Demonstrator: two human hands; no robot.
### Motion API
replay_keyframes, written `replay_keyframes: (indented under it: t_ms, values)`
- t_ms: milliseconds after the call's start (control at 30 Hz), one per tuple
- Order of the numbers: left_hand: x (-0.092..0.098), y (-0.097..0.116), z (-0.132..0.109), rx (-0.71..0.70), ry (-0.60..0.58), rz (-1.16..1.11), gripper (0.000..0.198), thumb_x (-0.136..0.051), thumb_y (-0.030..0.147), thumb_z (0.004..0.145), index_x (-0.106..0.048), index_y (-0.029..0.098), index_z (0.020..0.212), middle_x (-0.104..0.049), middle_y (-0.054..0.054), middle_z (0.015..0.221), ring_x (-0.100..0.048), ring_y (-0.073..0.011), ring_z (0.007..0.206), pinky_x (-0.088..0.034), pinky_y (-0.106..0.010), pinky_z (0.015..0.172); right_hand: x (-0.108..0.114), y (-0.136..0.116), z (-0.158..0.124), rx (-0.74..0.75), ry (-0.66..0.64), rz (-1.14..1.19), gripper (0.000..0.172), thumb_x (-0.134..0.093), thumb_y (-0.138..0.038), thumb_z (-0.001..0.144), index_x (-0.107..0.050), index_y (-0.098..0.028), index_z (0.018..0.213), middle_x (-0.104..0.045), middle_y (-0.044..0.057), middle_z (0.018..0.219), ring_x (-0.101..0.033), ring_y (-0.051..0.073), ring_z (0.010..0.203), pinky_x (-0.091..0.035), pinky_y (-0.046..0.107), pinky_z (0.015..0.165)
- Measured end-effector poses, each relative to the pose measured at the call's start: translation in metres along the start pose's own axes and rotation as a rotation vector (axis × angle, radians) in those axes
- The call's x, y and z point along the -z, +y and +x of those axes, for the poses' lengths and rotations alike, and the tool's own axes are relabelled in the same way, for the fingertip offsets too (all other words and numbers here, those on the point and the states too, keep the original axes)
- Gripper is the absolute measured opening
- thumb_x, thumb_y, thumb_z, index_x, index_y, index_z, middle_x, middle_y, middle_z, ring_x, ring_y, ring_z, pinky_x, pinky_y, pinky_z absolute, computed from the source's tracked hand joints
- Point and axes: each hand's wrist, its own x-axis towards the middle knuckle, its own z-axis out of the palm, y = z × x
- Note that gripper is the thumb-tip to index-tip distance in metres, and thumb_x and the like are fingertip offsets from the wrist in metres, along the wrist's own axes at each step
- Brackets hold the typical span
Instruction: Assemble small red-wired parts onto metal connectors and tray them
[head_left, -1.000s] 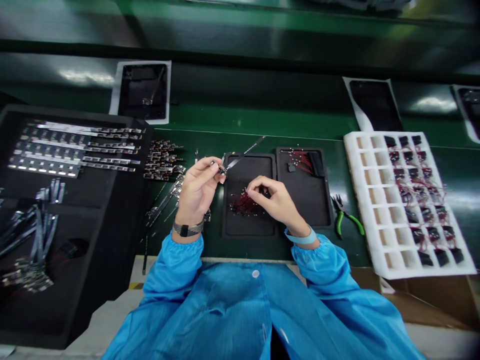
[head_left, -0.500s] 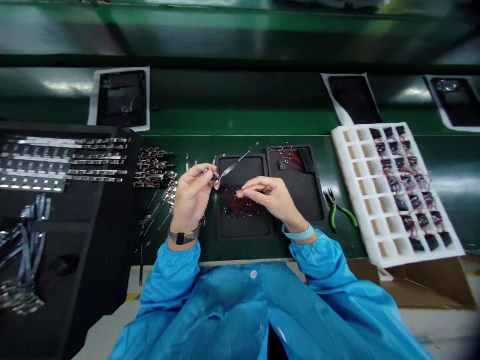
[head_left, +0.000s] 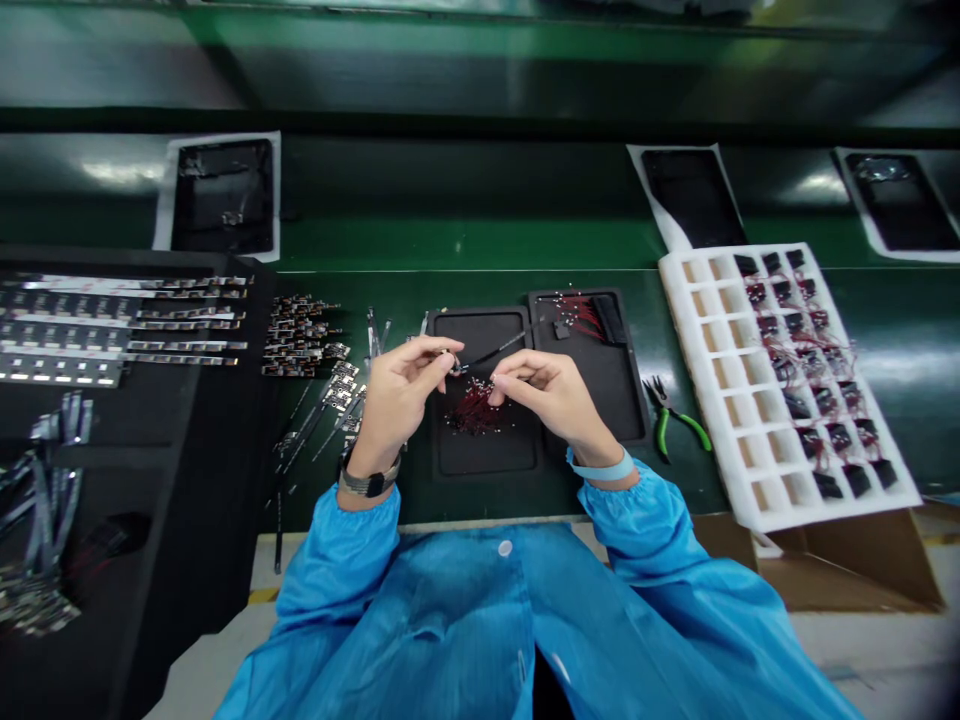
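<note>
My left hand (head_left: 411, 390) pinches the end of a flex cable (head_left: 501, 348), whose thin dark strip sticks out to the right over a black tray (head_left: 480, 465). Close beside it, my right hand (head_left: 551, 393) has its thumb and forefinger pressed together; what sits between them is too small to make out. Just below the fingertips, a pile of small red-wired parts (head_left: 477, 408) with pale tips lies in the tray. In a second black tray (head_left: 606, 410) to the right, more red-wired parts (head_left: 583, 315) lie by a black block.
Green-handled pliers (head_left: 673, 420) lie right of the trays. A white foam tray (head_left: 712, 400) of black parts with red wires stands further right. Flex cables with boards (head_left: 330, 400) lie left, beside a black foam rack (head_left: 217, 420). Black tablet-like panels (head_left: 225, 195) line the back.
My left hand has turned and shifted right, swinging the flex cable lower, from pointing up-right to nearly level. My right hand has risen slightly off the wire pile and moved right.
</note>
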Motion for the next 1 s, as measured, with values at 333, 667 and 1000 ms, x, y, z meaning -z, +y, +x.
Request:
replay_keyframes:
  t_ms: [333,667,1000]
  values:
    - [0.001,0.0,-0.002,0.073,-0.007,0.001,0.021,-0.08,0.028,0.086,-0.079,0.018,0.104,-0.077,-0.007,0.096,-0.07,-0.017,0.087,-0.054,-0.028,0.08,0.005,-0.003,-0.003,-0.043,-0.04,-0.049,0.024,-0.078,-0.04,0.092,-0.074,-0.016,0.092,-0.078,0.005,0.076,-0.073,0.017,0.07,-0.056,0.03,0.072]
    - [0.0,0.001,-0.003,0.047,-0.291,0.211,0.011,-0.076,0.026,0.089,-0.081,0.02,0.097,-0.078,-0.006,0.09,-0.069,-0.019,0.083,-0.052,-0.031,0.078,0.011,-0.008,-0.002,-0.079,-0.199,-0.188,0.024,-0.075,-0.039,0.092,-0.075,-0.016,0.09,-0.077,0.005,0.076,-0.07,0.016,0.069,-0.055,0.029,0.07]
    - [0.003,0.0,-0.002,0.019,-0.44,0.315,0.011,-0.074,0.023,0.09,-0.083,0.023,0.096,-0.08,-0.006,0.093,-0.072,-0.0213,0.086,-0.053,-0.033,0.078,0.012,-0.004,0.0,-0.063,-0.284,-0.279,0.019,-0.073,-0.034,0.091,-0.076,-0.016,0.087,-0.075,0.003,0.074,-0.065,0.015,0.068,-0.051,0.027,0.066]
